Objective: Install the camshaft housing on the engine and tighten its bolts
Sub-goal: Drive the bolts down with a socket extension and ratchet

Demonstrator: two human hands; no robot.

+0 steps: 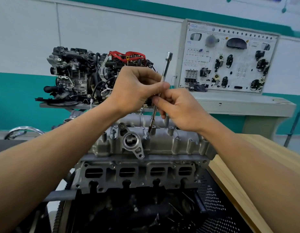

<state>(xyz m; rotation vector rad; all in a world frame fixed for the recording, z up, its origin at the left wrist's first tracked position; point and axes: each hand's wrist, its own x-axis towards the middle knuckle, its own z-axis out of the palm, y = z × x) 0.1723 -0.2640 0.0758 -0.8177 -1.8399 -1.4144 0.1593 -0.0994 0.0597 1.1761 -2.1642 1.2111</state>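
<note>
Up front on the stand: bare engine [137, 175], row of four ports facing the person working, camshaft housing [162, 143] sitting on top of it. Long chrome extension bar [160, 91] stands nearly upright over the housing, top leaning a little right, open drive end uppermost. Its lower tip is down on a bolt [147, 136] near the middle of the housing's near edge, just right of the round flanged port [131, 142]. Left hand [132, 91] is high on the bar: thumb and fingers [163, 85] pinch the knurled section, remaining fingers curled in. Right hand [181, 111] sits just below and to the right, close against the left one; its fingers [158, 100] pinch the smooth shaft. Both forearms bare, coming in from either side of the engine. Another bolt [113, 132] stands proud near the housing's left end. Can't tell how far in the bolt under the tool sits, the tip hides it. Wooden worktop [230, 182] runs along the right of the engine, black perforated panel [213, 195] between the two. Behind, well apart: a second, fully dressed engine [81, 74] with red parts on top, on a grey stand, and a white training board [228, 58] hung with black components, both against the white wall with teal bands.
</note>
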